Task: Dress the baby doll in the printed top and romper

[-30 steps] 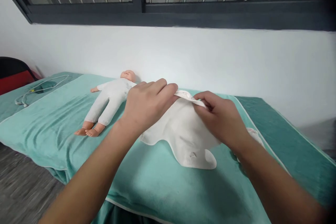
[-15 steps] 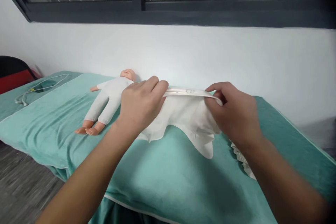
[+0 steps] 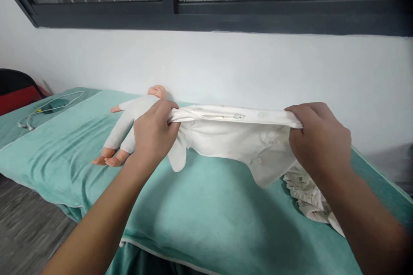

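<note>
A white baby garment with small printed figures along its folded edge is stretched between my two hands, above the green cover. My left hand is closed on its left end, and my right hand pinches the right end. Loose parts of the cloth hang down below the taut edge. Behind my left hand a baby doll lies on its back, its body white and its head, hands and feet skin-toned. Part of the doll is hidden by my hand.
A green-covered bed stands against the white wall. Crumpled white ruffled cloth lies under my right forearm. A white cord is at the far left, near a red and black object.
My hands have moved apart, the left one leftward and the right one rightward. The garment's edge is pulled out longer, and more of the ruffled cloth shows.
</note>
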`<state>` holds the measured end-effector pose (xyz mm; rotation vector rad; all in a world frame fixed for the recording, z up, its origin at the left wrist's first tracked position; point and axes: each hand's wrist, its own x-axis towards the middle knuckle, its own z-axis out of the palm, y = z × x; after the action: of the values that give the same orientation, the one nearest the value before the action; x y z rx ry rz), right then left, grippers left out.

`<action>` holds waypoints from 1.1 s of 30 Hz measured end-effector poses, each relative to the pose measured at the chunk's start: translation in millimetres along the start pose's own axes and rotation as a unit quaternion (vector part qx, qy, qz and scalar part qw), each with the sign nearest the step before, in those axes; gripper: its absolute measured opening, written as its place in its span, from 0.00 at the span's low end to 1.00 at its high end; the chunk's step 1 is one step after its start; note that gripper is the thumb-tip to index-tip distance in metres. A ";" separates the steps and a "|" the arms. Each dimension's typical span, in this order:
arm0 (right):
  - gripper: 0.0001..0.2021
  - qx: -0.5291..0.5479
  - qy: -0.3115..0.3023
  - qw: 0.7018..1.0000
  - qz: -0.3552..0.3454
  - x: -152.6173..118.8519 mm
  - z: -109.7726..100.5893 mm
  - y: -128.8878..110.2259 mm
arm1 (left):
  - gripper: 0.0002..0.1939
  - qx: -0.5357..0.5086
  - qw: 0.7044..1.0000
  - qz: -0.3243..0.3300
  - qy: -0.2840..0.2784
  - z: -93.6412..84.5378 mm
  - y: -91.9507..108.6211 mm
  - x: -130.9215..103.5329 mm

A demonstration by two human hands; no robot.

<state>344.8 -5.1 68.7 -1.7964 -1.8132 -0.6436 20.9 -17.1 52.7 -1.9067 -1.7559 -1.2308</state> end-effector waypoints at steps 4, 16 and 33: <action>0.16 0.009 0.048 0.998 -0.029 -1.2 3.1 5.0 | 0.08 -0.090 0.996 -0.014 -0.003 -0.6 -0.9 2.5; 0.18 0.169 -0.112 0.971 0.128 0.4 -2.3 21.0 | 0.11 -0.127 0.960 -0.175 -0.177 -21.4 -7.4 10.1; 0.22 0.104 -0.222 0.962 -0.116 -50.1 149.5 -76.4 | 0.18 0.029 0.950 0.008 -0.311 141.4 -23.5 -59.0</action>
<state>265.0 52.5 -76.3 -1.6922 -2.3145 -0.1175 60.9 46.1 -83.0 -2.4408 -2.0136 -0.5789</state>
